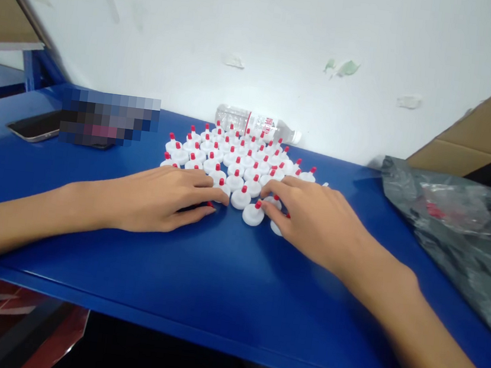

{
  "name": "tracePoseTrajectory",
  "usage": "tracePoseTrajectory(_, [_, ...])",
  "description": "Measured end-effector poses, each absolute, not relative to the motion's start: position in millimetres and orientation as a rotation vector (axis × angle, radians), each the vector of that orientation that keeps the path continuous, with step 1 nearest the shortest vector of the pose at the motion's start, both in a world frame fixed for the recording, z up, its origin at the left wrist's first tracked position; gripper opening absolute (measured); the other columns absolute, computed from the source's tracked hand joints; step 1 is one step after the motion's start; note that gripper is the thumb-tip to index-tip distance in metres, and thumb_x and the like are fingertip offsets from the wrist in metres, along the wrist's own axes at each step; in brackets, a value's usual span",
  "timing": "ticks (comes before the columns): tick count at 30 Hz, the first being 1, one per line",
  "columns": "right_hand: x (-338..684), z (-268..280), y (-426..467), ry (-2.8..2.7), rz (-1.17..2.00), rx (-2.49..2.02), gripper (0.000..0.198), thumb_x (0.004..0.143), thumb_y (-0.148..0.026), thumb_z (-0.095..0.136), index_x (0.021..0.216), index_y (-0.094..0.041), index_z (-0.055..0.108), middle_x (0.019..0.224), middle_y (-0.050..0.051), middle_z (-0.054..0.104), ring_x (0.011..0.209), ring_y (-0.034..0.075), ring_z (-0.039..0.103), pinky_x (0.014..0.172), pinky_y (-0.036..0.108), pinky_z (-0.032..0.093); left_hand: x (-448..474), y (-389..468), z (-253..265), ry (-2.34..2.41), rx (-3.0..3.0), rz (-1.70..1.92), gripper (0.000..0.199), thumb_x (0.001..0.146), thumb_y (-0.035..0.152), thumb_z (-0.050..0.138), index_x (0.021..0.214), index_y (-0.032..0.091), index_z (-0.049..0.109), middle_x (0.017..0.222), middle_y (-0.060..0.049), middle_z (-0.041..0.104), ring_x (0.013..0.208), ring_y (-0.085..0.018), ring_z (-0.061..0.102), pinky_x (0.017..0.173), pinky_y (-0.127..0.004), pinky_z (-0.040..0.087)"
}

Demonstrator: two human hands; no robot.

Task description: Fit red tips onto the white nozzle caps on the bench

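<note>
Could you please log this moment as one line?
Red-tipped white pieces: clustered on blue table; left hand: at cluster's near left; right hand: at cluster's near right; grip: unclear; bottle: lying behind cluster

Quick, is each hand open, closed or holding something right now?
Left hand: loosely curled at the white pieces; whether it grips one cannot be told.
Right hand: loosely curled, fingertips by a red tip; grip unclear.

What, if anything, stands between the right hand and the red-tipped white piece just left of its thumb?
Nothing visible does. The right hand has its thumb right beside the red tip of that white piece; whether they touch is hard to tell.
</note>
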State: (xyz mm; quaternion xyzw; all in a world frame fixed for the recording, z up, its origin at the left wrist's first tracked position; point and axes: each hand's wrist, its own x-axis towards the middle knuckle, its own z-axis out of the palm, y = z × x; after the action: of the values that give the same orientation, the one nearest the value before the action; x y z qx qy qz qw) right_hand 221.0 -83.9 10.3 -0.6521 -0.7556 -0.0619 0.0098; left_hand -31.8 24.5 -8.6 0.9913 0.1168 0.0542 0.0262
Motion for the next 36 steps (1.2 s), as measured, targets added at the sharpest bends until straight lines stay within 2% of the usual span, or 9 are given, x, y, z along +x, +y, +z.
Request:
tracePoseTrajectory(10, [224.3, 8.2, -84.3, -2.373, -0.195, -2.015, 0.026, 0.105, -0.037, 0.049, 0.115, -0.026, 0.069, 0.108, 0.004, 0.074, 0.091, 0.023, 0.069, 0.061, 0.033, 0.034, -31.9, 26.5, -8.7, 0.388, 3.1, 0.116, 0.035, 0.11, 0.035, 0.039, 0.139, 0.029, 0.058, 0.105, -0.009, 0.065, 0.087, -0.021, 0.064, 0.077, -0.03, 0.048])
tracePoseTrajectory(22, [224.5, 8.1, -85.1, -2.382, -0.218, -2.012, 0.027, 0.105, -0.038, 0.047, 0.117, -0.027, 0.068, 0.106, 0.004, 0.073, 0.087, 0.023, 0.068, 0.058, 0.034, 0.029, -31.7, 27.8, -10.4, 0.366, 3.088, 0.153, 0.035, 0.109, 0.035, 0.04, 0.138, 0.031, 0.059, 0.106, -0.007, 0.066, 0.087, -0.021, 0.065, 0.077, -0.029, 0.049])
tracePoseTrajectory(36, [225.9, 6.5, -83.2, -2.405, -0.238, -1.974, 0.023, 0.104, -0.035, 0.051, 0.114, -0.027, 0.069, 0.107, 0.003, 0.074, 0.09, 0.022, 0.069, 0.058, 0.033, 0.03, -32.6, 27.2, -11.3, 0.371, 3.1, 0.158, 0.035, 0.109, 0.036, 0.04, 0.138, 0.03, 0.059, 0.105, -0.008, 0.066, 0.085, -0.021, 0.065, 0.076, -0.03, 0.051])
